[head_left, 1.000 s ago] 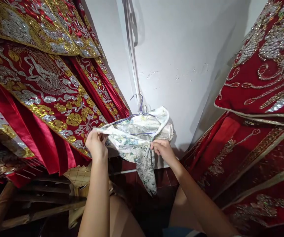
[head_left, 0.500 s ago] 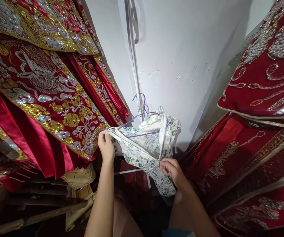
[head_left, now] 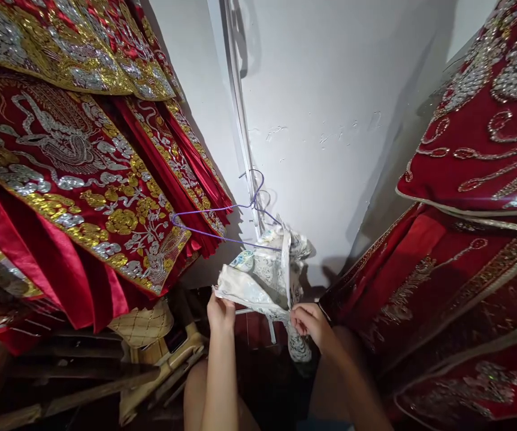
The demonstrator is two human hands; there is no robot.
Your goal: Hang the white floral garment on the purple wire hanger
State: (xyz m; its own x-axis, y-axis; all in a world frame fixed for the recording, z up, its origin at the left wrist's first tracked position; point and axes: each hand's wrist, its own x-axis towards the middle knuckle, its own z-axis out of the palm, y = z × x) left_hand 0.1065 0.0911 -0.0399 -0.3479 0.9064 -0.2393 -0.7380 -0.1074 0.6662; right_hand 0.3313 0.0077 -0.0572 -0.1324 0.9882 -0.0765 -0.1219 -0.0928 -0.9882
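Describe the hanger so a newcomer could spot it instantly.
Between the red costumes, find the pale wall. Follow the slim pole down to the patterned garment. There is the thin hanger, one end bare, its purple frame standing out against red and white neighbours.

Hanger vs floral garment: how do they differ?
The hanger is thin and plain purple; the garment is broad, pale printed cloth.
The hanger holds straight lines; the garment sags in folds.
The left hand and right hand hold the garment; neither touches the hanger.
Shared: both are in front of the white wall.
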